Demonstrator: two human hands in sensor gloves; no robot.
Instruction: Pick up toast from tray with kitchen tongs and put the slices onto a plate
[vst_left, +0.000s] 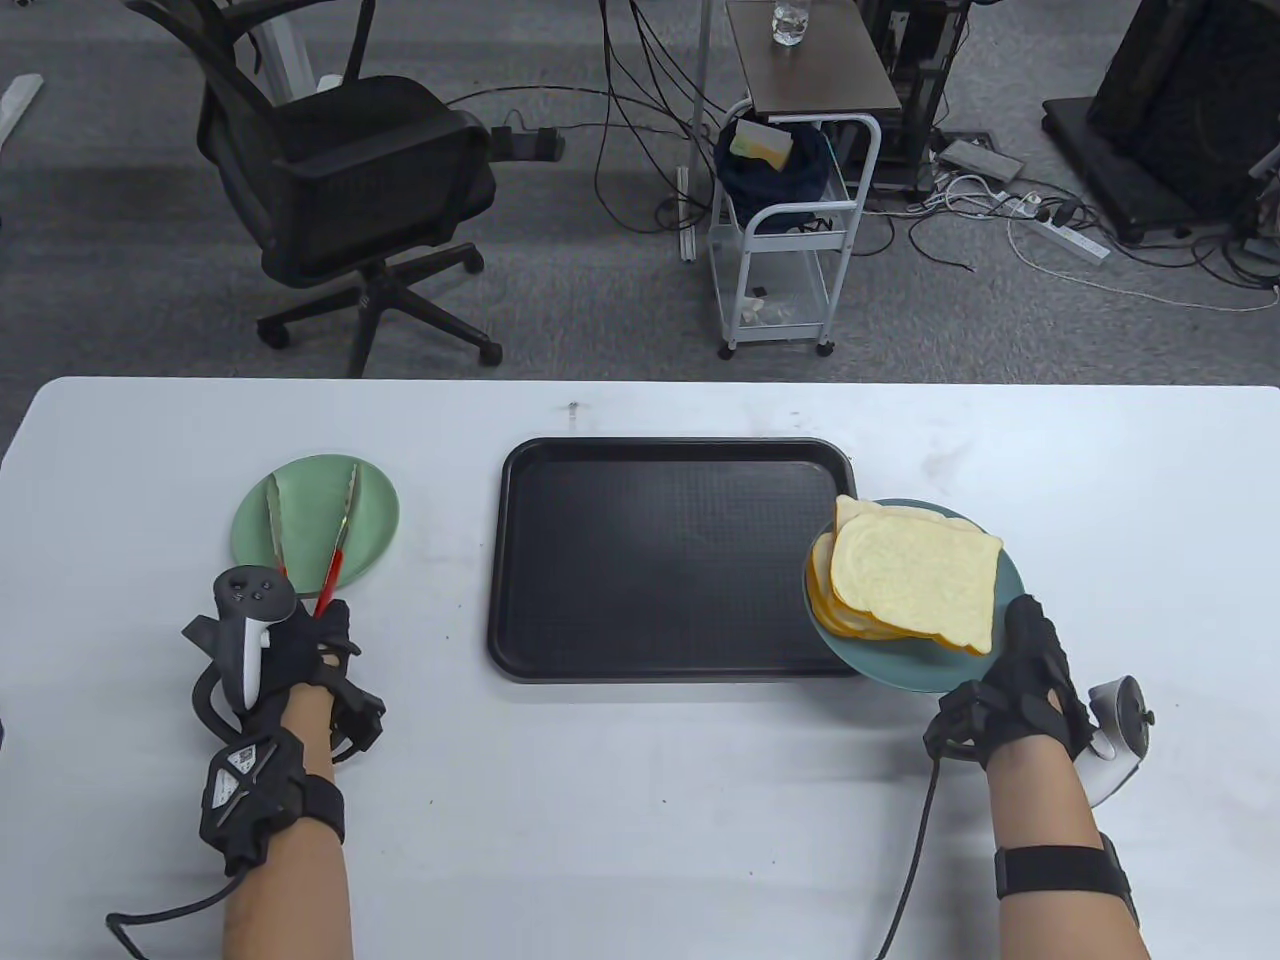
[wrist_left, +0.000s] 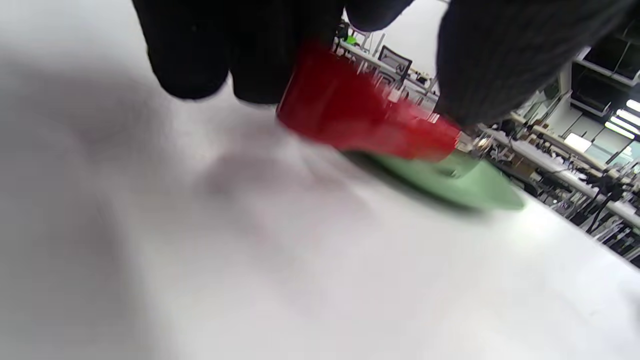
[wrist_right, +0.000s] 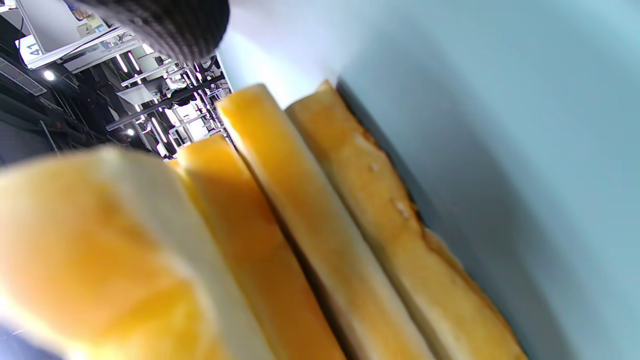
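The black tray (vst_left: 670, 560) lies in the middle of the table with no toast on it. My right hand (vst_left: 1010, 670) grips the near rim of a blue-grey plate (vst_left: 900, 670) and holds it over the tray's right edge. A stack of several toast slices (vst_left: 915, 585) sits on that plate. In the right wrist view the toast (wrist_right: 310, 215) lies edge-on against the plate (wrist_right: 500, 125). Red-handled tongs (vst_left: 338, 545) rest on a green plate (vst_left: 315, 520) at the left. My left hand (vst_left: 325, 625) pinches their red handle (wrist_left: 360, 120), with the green plate (wrist_left: 465, 185) just beyond.
A white table (vst_left: 640, 820) carries everything. Behind its far edge stand a black office chair (vst_left: 350, 180) and a white trolley (vst_left: 790, 230) among floor cables.
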